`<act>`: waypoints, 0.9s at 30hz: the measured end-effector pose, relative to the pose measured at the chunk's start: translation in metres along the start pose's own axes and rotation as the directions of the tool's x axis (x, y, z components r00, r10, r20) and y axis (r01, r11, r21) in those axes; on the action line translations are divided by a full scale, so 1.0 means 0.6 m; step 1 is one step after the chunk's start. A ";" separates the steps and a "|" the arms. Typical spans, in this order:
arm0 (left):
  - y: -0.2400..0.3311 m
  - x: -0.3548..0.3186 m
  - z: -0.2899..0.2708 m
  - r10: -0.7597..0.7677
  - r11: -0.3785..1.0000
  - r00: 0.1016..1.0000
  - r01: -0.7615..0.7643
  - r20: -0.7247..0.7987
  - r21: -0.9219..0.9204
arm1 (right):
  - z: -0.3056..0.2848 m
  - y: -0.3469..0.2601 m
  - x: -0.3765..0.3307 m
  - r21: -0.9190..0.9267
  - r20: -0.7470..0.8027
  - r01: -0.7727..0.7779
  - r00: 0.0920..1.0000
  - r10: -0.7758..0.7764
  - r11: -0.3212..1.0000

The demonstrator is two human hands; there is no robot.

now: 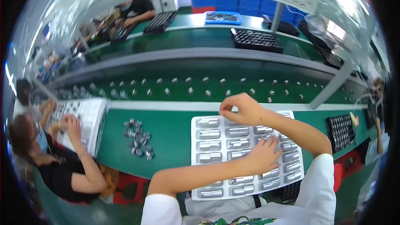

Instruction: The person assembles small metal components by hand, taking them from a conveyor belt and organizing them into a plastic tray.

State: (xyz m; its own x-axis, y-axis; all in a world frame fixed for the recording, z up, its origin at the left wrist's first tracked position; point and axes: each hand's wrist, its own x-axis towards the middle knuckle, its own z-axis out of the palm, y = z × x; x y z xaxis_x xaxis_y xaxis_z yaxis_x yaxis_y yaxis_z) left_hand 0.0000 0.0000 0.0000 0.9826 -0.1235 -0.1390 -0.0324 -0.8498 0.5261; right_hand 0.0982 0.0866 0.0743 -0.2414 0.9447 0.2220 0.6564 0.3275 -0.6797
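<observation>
A white plastic tray (223, 166) with rows of moulded pockets lies in front of me, its near edge by my body. Shiny silver metal cylinders (208, 145) sit in the pockets. My left hand (264, 155) is over the tray's right-hand part, fingers apart above the cylinders. Across it from the right reaches my right arm. My right hand (242, 109) is above the tray's far edge, fingers curled and tips together; anything in them is too small or hidden to make out.
Beyond the tray, small metal parts (191, 91) stand spaced along a green belt. A pile of small metal parts (138, 138) lies on the table at left. A black tray (340, 132) stands at right. A co-worker (62, 158) sits at left, beside white trays (98, 121).
</observation>
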 end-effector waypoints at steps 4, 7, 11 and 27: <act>-0.033 0.013 0.034 0.172 0.974 0.931 -0.111 -0.323 0.198 | 0.028 0.031 0.132 -0.142 -0.088 -0.015 0.996 0.003 0.990; -0.031 0.001 0.068 0.200 0.967 0.928 -0.136 -0.314 0.214 | 0.078 0.070 0.221 -0.232 -0.044 -0.037 0.999 0.028 0.972; -0.024 0.019 0.059 0.213 0.963 0.938 -0.154 -0.272 0.221 | 0.116 0.144 0.291 -0.453 0.025 0.046 0.999 -0.038 0.891; -0.061 -0.095 -0.065 0.157 0.988 0.974 -0.154 -0.166 0.032 | 0.082 0.140 0.270 0.189 0.081 -0.278 0.960 0.268 0.942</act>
State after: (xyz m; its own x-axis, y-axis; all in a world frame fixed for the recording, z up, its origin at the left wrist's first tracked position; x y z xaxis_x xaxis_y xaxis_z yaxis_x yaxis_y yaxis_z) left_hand -0.0475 0.0582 0.0214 0.9819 -0.1687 0.0864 -0.1890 -0.8365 0.5143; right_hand 0.0792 0.2666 0.0186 -0.1139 0.9932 -0.0253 0.5499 0.0419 -0.8342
